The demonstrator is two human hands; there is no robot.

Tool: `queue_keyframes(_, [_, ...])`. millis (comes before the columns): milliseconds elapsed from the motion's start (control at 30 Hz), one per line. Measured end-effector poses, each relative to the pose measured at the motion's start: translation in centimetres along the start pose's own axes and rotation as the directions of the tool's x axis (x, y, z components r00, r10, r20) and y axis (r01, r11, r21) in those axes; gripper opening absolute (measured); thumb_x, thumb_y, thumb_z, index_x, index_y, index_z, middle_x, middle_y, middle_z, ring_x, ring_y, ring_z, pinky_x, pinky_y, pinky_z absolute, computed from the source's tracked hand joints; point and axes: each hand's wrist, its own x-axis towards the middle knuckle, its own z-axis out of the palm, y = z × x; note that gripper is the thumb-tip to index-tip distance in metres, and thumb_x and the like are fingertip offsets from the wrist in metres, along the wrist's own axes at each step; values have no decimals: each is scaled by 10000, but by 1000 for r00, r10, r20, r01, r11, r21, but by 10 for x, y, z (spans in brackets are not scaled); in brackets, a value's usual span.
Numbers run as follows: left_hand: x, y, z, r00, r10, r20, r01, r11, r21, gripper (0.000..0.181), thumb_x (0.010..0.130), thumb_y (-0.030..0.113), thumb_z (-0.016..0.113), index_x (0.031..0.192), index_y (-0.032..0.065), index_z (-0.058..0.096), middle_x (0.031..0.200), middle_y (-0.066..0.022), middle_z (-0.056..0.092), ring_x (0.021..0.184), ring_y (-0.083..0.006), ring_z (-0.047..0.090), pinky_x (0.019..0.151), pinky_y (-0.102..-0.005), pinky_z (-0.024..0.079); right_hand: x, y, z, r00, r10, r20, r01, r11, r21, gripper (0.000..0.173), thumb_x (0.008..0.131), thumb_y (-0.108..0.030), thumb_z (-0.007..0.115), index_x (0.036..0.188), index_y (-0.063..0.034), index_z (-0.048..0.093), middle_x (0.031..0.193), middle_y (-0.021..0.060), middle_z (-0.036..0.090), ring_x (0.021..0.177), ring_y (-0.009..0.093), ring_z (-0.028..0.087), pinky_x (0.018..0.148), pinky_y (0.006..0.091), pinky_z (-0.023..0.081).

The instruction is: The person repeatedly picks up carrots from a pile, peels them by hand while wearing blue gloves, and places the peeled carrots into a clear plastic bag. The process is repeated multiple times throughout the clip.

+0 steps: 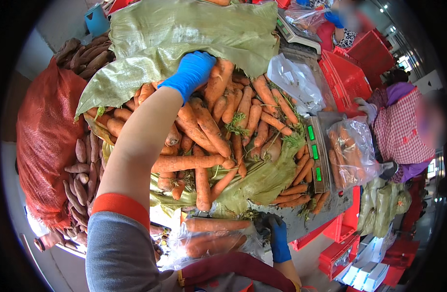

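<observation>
My left hand (pixel 196 73), in a blue glove, reaches into a heap of dirt-flecked carrots (pixel 208 127). Its fingers are hidden beneath the edge of a green woven sack (pixel 194 33), beside a thick carrot (pixel 220 76); whether they grip anything is not visible. Low in the view, close to my body, a clear plastic bag (pixel 216 237) with a few large carrots inside lies on its side. My right hand (pixel 276 231), gloved in blue with dark, soiled fingers, holds that bag by its right end.
A scale with green displays (pixel 313 153) stands right of the heap; beside it is a bag of carrots (pixel 351 153) near a co-worker (pixel 402 127). Sweet potatoes (pixel 83 179) and a red mesh sack (pixel 50 138) are at left. Red crates (pixel 345 78) line the right.
</observation>
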Motion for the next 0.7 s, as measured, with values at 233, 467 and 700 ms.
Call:
queue_keyframes(233, [-71, 10, -38, 925, 100, -366, -188, 959, -212, 399, 684, -50, 554, 1065, 66, 573, 1042, -155, 585, 1015, -305, 541, 857, -364, 451, -7, -19, 15, 997, 65, 31, -67, 995, 74, 262, 858, -181, 488, 981, 38, 564, 854, 118, 624, 736, 191, 602, 702, 301, 476])
queue_keyframes(467, [-182, 23, -83, 921, -355, 162, -71, -562, -824, 398, 816, 167, 580, 1145, -38, 491, 1088, -133, 567, 1001, -212, 548, 860, -301, 444, 0, -27, 23, 994, -61, 96, 64, 997, -38, 247, 848, -169, 506, 959, 42, 571, 850, 110, 622, 751, 184, 598, 717, 296, 470])
queue_keyframes(700, [-265, 73, -78, 953, -212, 217, -94, -887, -452, 443, 849, 261, 545, 1166, -36, 460, 1093, -137, 556, 1034, -231, 536, 919, -358, 430, -14, -94, 80, 923, -234, 307, 246, 969, -1, 319, 843, -220, 523, 1028, 39, 545, 952, 133, 601, 825, 250, 602, 756, 355, 479])
